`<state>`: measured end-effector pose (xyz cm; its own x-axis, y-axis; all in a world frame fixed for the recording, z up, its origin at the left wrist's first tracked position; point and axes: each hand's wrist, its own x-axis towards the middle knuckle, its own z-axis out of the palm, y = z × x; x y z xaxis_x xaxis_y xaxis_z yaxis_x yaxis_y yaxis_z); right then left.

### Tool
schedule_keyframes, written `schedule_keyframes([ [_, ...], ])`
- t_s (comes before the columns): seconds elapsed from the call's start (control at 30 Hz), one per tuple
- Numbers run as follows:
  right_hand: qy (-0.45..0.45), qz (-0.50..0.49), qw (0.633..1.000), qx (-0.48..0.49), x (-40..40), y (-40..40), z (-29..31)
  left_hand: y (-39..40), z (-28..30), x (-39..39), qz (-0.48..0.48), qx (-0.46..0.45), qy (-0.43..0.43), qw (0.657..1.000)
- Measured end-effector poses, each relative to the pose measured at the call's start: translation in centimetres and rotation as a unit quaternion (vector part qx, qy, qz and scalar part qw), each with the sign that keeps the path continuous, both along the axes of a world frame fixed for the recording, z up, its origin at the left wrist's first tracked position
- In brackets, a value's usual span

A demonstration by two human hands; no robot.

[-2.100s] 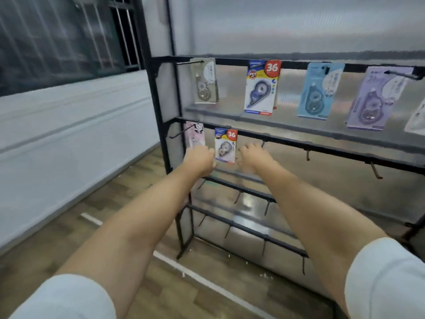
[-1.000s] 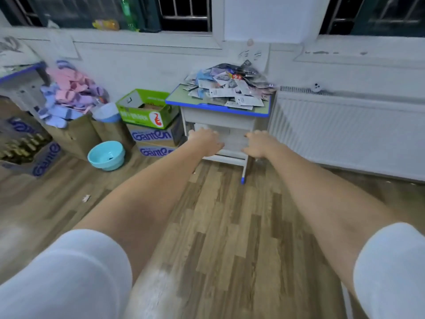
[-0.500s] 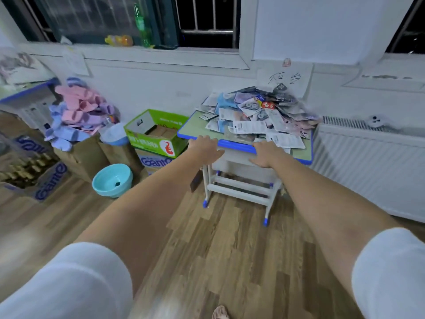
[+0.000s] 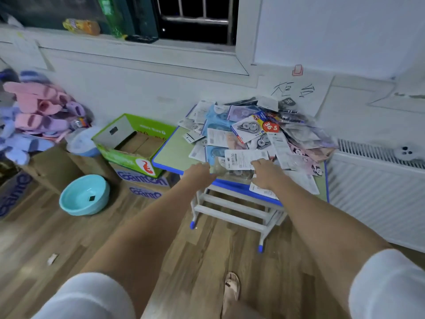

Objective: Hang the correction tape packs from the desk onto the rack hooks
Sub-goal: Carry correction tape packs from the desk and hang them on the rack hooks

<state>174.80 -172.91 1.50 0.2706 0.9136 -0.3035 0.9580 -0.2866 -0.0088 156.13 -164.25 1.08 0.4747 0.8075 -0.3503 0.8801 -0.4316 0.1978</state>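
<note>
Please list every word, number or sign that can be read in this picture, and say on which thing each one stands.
"36": red round badge on a correction tape pack in the pile on the desk.
"Ganten", partly hidden: blue print on the cardboard box under the green box.
Two handwritten characters: paper sheet on the wall.
Print on other packs: too small or blurred.

You wear short white sleeves [image 4: 87, 295] on both arms, bare from there down to the hands, and a pale sandal [image 4: 231, 287] on one foot.
</note>
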Motion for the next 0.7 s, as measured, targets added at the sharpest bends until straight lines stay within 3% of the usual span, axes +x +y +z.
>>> schedule_keyframes([
  [0.17, 0.001, 0.034, 0.999, 0.014, 2.9, 3.9, -2.8, 3.1, -3.3, 3.2, 0.104, -0.098, -0.067, 0.987],
  [0.37, 0.01, 0.063, 0.997, 0.044, 4.2, 6.3, -6.2, 4.5, -5.4, 5.2, 0.244, -0.162, -0.17, 0.941],
  [0.47, 0.044, 0.043, 0.994, 0.089, 4.6, 6.8, -7.3, 4.7, -6.4, 5.4, 0.265, -0.194, -0.185, 0.926],
  [0.7, 0.071, 0.024, 0.986, 0.146, 4.3, 7.2, -7.8, 5.3, -6.9, 4.8, 0.385, -0.268, -0.376, 0.799],
])
